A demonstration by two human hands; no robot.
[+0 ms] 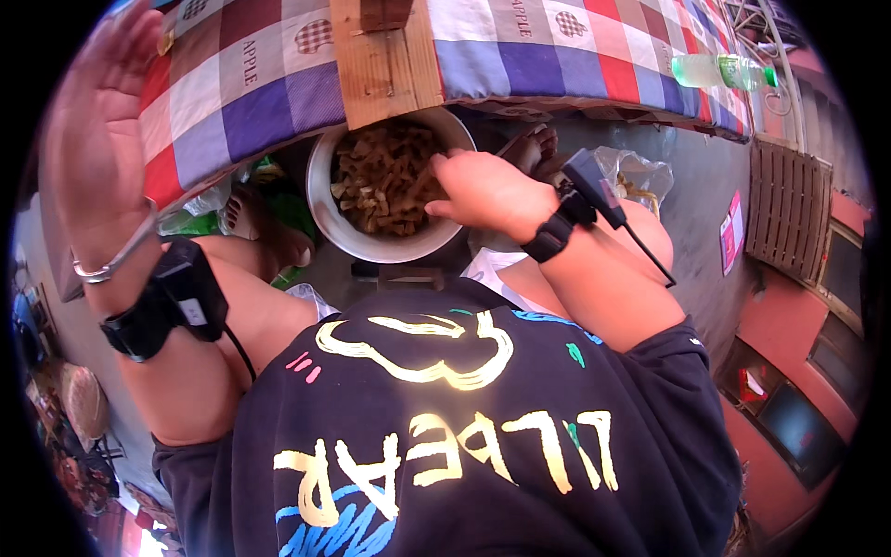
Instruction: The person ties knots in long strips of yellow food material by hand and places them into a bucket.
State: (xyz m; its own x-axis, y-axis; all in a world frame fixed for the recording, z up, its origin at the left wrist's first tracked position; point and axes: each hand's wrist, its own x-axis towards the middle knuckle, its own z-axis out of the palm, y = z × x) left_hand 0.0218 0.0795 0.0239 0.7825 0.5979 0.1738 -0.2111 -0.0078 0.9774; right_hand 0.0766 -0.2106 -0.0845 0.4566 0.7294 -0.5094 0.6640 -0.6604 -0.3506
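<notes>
A round metal basin (pixel 321 202) holds many small light-brown cut pieces (pixel 379 177), whose kind I cannot tell. My right hand (pixel 487 191) is at the basin's right rim, fingers bent over the pieces; whether a piece is between the fingertips is hidden. My left hand (pixel 104 132) is raised at the far left, palm in view and fingers extended, with nothing seen in it. A metal bangle (pixel 115 264) circles that wrist. A wooden board (pixel 379 76) juts over the basin's far rim, with a dark block (pixel 385 15) on it.
A checked cloth (pixel 257 104) covers the surface ahead on both sides of the board. A plastic bottle (pixel 724 72) lies at its right end. Clear plastic bags (pixel 644 170) are near my legs. A bare foot (pixel 532 150) shows beyond the basin. A slatted wooden piece (pixel 786 209) stands at right.
</notes>
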